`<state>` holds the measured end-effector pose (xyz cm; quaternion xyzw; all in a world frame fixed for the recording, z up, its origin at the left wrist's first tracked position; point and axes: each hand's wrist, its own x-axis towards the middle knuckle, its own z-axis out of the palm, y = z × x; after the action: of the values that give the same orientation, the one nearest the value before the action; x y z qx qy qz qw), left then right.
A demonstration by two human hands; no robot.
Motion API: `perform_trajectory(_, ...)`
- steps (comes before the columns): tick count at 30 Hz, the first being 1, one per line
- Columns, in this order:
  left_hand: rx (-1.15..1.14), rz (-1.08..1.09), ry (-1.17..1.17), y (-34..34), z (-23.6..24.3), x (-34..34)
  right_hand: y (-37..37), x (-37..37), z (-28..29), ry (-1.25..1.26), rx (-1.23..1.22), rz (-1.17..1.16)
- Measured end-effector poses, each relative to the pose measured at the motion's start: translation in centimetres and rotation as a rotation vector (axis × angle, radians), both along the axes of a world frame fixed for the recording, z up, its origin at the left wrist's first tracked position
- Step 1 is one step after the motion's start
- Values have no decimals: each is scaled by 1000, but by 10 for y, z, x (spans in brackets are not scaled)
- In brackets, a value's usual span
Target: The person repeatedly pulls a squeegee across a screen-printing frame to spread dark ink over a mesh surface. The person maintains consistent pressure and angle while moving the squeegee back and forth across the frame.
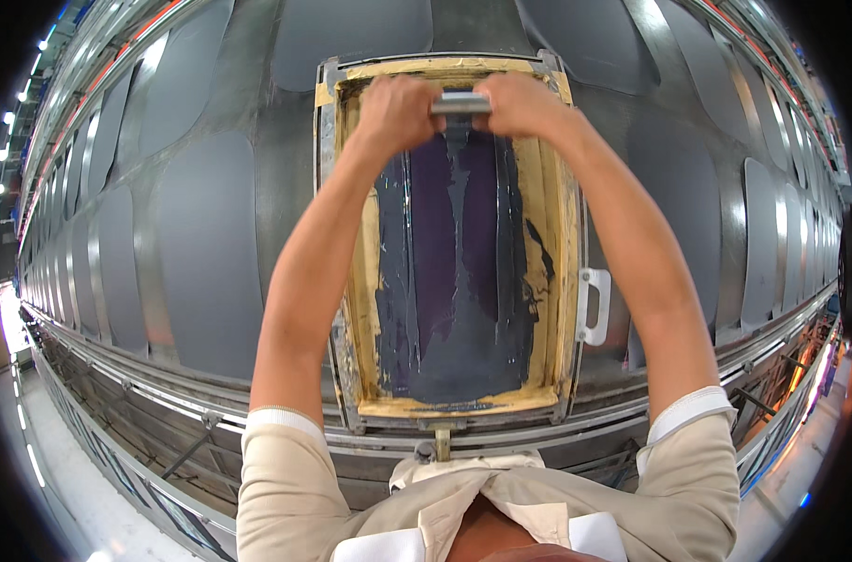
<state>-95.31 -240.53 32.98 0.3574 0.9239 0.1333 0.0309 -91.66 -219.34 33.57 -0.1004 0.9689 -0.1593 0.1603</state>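
Observation:
Both of my hands grip a squeegee at the far end of a screen-printing frame (463, 406). My left hand (398, 114) is closed round the left end of the squeegee (460, 103). On its right end my right hand (520, 105) is closed too, and a short length of grey metal shows between them. The squeegee's lower edge is mostly hidden by the hands. Yellowish tape lines the frame's inner border. Dark grey ink (463, 367) lies along the near end and in streaks over the purplish mesh (433, 225).
Under the frame runs a long metal printing table (281, 187). Flat grey rounded panels, such as a left panel (209, 248) and a right panel (674, 201), lie on both sides. A white handle (593, 306) sticks out from the frame's right side. A metal rail (201, 409) follows the near edge.

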Motion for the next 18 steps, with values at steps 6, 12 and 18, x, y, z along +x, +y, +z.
perform_trajectory(6,36,18,-17,16,-19,-68,20,-75,-23,33,-75,44)
perform_trajectory(12,103,44,-16,11,-30,-61,20,-66,-34,54,-27,86)
perform_trajectory(18,106,30,-19,-12,-27,35,-8,29,-19,-58,-191,17)
